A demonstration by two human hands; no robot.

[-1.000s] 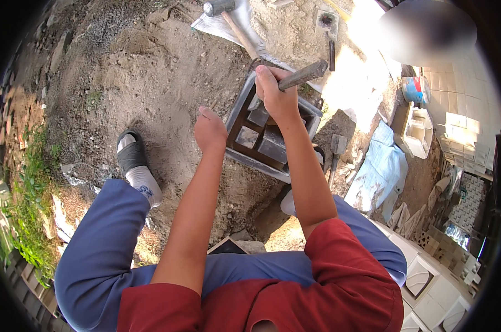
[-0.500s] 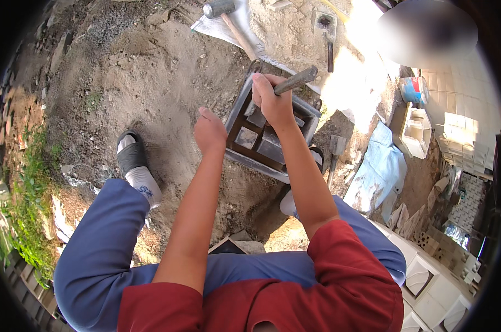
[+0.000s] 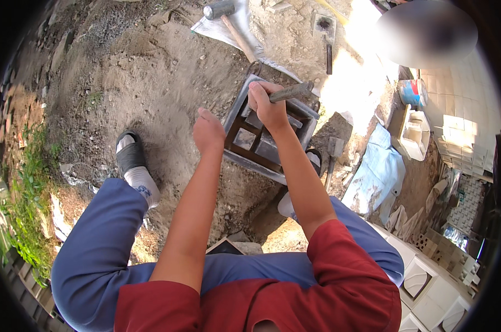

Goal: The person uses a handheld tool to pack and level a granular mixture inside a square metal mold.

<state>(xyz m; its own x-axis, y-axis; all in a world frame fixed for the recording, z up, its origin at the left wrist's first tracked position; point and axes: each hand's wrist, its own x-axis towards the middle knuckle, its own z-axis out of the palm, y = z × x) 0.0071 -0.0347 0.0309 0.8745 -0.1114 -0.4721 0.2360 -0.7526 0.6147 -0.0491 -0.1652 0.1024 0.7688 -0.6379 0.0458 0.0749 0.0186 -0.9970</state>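
Observation:
A grey, box-shaped block mould [image 3: 253, 165] with several square compartments sits on the dirt in front of me. My right hand [image 3: 269, 108] is above its far part, closed around the rough grey-brown handle of a tool [image 3: 292, 92]. The handle's free end points to the right; the tool's working end is hidden by my hand. My left hand [image 3: 208, 131] is closed beside the mould's left edge. Its curled fingers face away, so anything inside them is hidden, and I cannot tell whether it touches the rim.
A sledgehammer [image 3: 236, 34] lies beyond the mould, partly on a white sack. A trowel [image 3: 325, 34] is at the far right. Beside my right foot lies another long-handled tool [image 3: 333, 154]. Farther right are a blue sheet [image 3: 375, 166], a paint bucket [image 3: 412, 92] and pale blocks [image 3: 416, 131].
My right hand has dropped slightly toward me and left, and the tool's handle lies a little flatter. My left hand has hardly moved.

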